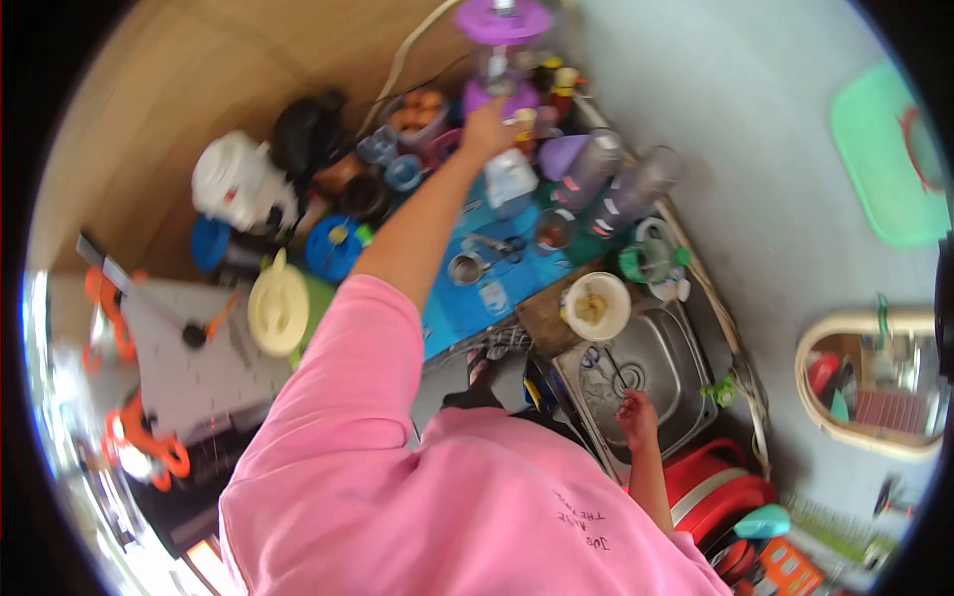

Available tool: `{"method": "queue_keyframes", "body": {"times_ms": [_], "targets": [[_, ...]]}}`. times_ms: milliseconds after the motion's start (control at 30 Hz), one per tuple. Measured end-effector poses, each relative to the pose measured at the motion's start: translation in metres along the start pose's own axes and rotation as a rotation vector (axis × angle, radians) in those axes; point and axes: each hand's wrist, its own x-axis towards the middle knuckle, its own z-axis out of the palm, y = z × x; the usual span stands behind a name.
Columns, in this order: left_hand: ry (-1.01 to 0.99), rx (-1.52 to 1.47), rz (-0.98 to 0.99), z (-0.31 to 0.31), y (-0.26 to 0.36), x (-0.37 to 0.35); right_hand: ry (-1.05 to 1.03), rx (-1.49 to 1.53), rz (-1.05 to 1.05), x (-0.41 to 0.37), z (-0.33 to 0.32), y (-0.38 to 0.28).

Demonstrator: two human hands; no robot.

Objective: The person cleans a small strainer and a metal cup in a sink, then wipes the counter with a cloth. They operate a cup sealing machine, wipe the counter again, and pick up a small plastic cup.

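My left hand is stretched far out over the table, right at the purple base of a tall clear-bodied container with a purple top. Its fingers are blurred and partly hidden. A small yellow-capped bottle and a white packet are close beside it. Over the steel sink, my right hand is closed on a thin, dark stick-like utensil that points up and left. A white tub with yellowish contents stands at the sink's far edge.
A blue-covered table carries a small metal cup, blue cups, a bowl of eggs and tall grey bottles. At left is a yellow-lidded pitcher. Something red and rounded stands below the sink.
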Motion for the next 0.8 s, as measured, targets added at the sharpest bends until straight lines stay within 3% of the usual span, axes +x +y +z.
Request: {"method": "queue_keyframes", "body": {"times_ms": [67, 200, 233, 300, 367, 400, 467, 533, 567, 667, 733, 800], "targets": [[0.145, -0.243, -0.045, -0.029, 0.017, -0.057, -0.048, -0.1, -0.023, 0.009, 0.0, -0.003], [0.084, -0.401, -0.053, -0.09, 0.05, -0.231, -0.101, -0.295, -0.033, 0.011, 0.0, -0.012], [-0.024, -0.308, -0.132, -0.094, 0.041, -0.276, -0.115, -0.387, -0.065, 0.008, 0.001, -0.013], [-0.039, -0.113, -0.239, -0.092, 0.007, -0.362, -0.148, -0.455, -0.105, -0.005, 0.003, -0.019], [0.158, 0.051, -0.394, -0.091, -0.032, -0.429, -0.179, -0.524, -0.143, -0.01, 0.002, -0.019], [0.142, 0.16, -0.484, -0.098, -0.056, -0.452, -0.187, -0.531, -0.142, -0.01, 0.0, -0.018], [0.134, 0.269, -0.588, -0.11, -0.07, -0.476, -0.203, -0.552, -0.14, -0.009, -0.006, -0.013], [-0.007, 0.498, -0.788, -0.122, -0.076, -0.475, -0.229, -0.536, -0.043, -0.003, -0.008, -0.004], [-0.182, 0.42, -0.83, -0.125, -0.09, -0.472, -0.232, -0.544, -0.045, -0.001, -0.006, 0.0], [-0.204, 0.511, -0.756, -0.092, -0.136, -0.478, -0.24, -0.725, -0.06, -0.007, 0.024, 0.018], [-0.161, 0.507, -0.765, -0.081, -0.141, -0.465, -0.451, -0.916, -0.16, -0.01, 0.058, 0.029], [-0.113, 0.509, -0.796, -0.073, -0.143, -0.466, -0.508, -0.898, -0.154, -0.02, 0.111, 0.045]]}}
